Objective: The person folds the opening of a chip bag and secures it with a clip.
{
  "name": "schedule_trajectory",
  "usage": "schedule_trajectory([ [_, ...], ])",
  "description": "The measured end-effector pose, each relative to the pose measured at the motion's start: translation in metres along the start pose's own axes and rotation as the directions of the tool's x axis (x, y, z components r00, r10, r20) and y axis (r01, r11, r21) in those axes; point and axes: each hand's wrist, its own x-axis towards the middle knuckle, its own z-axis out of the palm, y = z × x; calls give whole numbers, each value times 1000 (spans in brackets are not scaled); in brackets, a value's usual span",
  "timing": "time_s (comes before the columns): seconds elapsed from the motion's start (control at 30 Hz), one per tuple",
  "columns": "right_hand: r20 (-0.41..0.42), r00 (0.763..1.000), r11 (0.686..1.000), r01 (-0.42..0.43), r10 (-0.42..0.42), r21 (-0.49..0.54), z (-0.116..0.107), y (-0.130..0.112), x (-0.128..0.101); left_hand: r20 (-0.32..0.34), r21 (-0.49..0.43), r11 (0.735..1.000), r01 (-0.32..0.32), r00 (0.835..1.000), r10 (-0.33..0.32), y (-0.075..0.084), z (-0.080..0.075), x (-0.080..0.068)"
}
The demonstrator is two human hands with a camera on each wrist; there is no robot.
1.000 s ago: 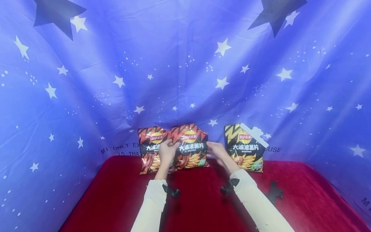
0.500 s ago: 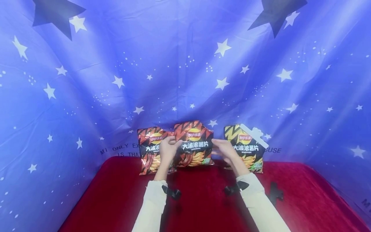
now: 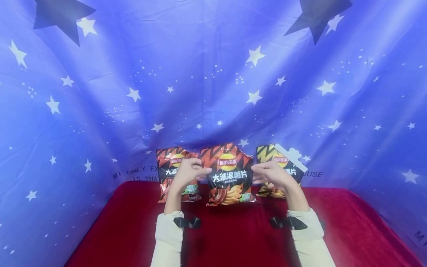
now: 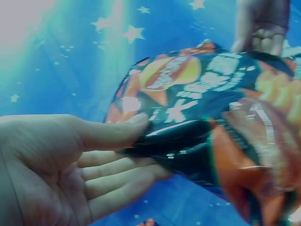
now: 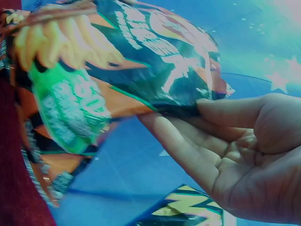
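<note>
Two hands hold one crisp bag at centre frame.
The left hand (image 3: 187, 174) and right hand (image 3: 272, 175) each pinch a side edge of the middle orange bag (image 3: 229, 175), thumb over straight fingers.

The surface (image 3: 133, 230) is covered by a deep red, velvety cloth that runs from the near edge back to the starry blue backdrop. Standing on it at the far edge, against the backdrop, are an orange bag (image 3: 168, 174) on the left and a yellow bag (image 3: 267, 154) with a white clip (image 3: 293, 157) at its top on the right, well apart. Between them a third bag (image 3: 229, 178) is upright; whether its bottom edge touches the cloth cannot be told.
</note>
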Motion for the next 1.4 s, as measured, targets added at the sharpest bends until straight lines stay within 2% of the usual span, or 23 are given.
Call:
schedule_trajectory([
  [0.13,83,996,999,32,-31,-6,-3,3,-11,97,71,997,23,995,-30,1,-5,-8],
  [0.23,138,989,999,45,-44,1,-4,6,-17,148,126,992,9,989,-28,1,-7,-12],
  [0.33,176,982,998,62,-61,-2,-4,9,-23,193,149,989,2,981,-31,0,-8,-15],
  [0.57,269,960,995,88,-74,-43,-5,16,-32,267,155,987,39,960,-80,-7,-6,-17],
  [0.73,346,935,990,115,-80,-82,-6,19,-33,303,166,984,64,946,-113,-11,-4,-19],
  [0.9,409,908,989,131,-89,-76,-8,23,-33,331,177,980,86,933,-141,-15,-1,-17],
  [1.17,474,876,986,145,-88,-84,-12,38,-25,340,207,972,115,923,-181,-20,1,-15],
  [1.4,468,880,985,145,-84,-97,-12,42,-23,357,186,975,119,917,-180,-25,-1,-14],
])
